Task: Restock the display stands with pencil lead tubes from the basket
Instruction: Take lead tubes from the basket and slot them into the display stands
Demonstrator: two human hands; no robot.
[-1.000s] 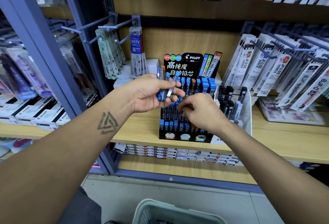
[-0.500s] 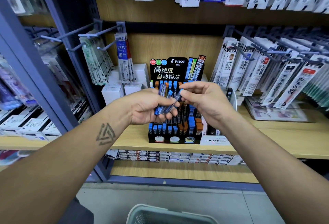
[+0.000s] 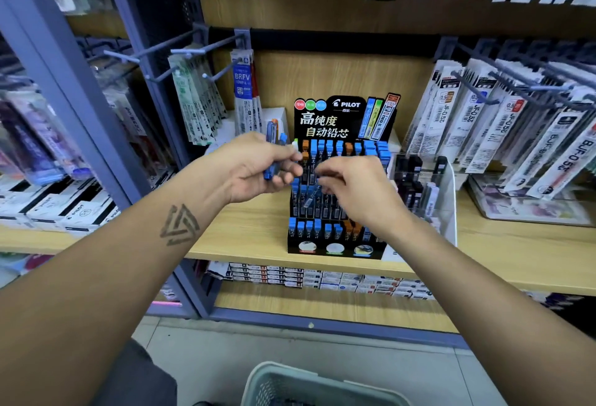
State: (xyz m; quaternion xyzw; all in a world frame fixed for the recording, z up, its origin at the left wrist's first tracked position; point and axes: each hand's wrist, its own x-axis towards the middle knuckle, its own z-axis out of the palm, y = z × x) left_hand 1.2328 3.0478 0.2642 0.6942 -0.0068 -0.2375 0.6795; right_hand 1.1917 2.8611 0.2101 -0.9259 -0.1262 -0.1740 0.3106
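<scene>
Head view, looking down at one wooden shelf (image 3: 245, 234) inside a blue-grey rack. Standing on it: one black Pilot display stand (image 3: 338, 199), three stepped rows of pencil lead tubes, mostly blue-capped, a few orange. Just right of it, one clear acrylic holder (image 3: 446, 192) with darker tubes. At the bottom edge, the rim of one grey basket (image 3: 290, 376) on the floor. Two bare hands in front of the stand, near each other, not touching. Left hand (image 3: 258, 167) curled round a small bunch of lead tubes (image 3: 272, 154), blue ones with an orange cap behind; exact count blurred, perhaps three or four. Right hand (image 3: 358, 192) fingers bent, pinching a single tube (image 3: 310, 196) that points down into the stand's middle row, though motion blur leaves the grip itself hazy.
</scene>
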